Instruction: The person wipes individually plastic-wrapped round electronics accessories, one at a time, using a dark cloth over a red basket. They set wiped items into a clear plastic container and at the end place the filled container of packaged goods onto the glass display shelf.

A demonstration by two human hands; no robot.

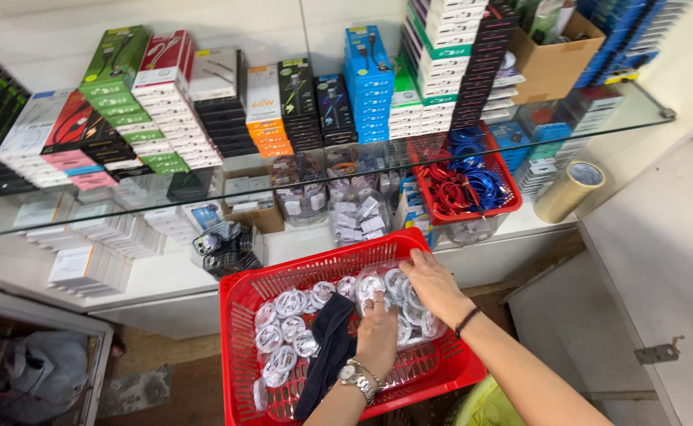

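Observation:
A red plastic basket (245, 293) sits low in front of me, filled with several coiled white cables in clear bags (287, 304). A black cloth (327, 347) lies across its middle. My left hand (376, 338), with a metal watch on the wrist, rests on a clear bag of white cables (398, 296) in the basket's right half. My right hand (433, 284), with a dark band on the wrist, grips the same bag from its far side.
Glass shelf (638, 110) above carries stacks of small coloured boxes (366, 83) and a cardboard box (556, 59). Below it stand a smaller red basket of red and blue cables (461, 185), a tape roll (571, 189) and white boxes (90, 268).

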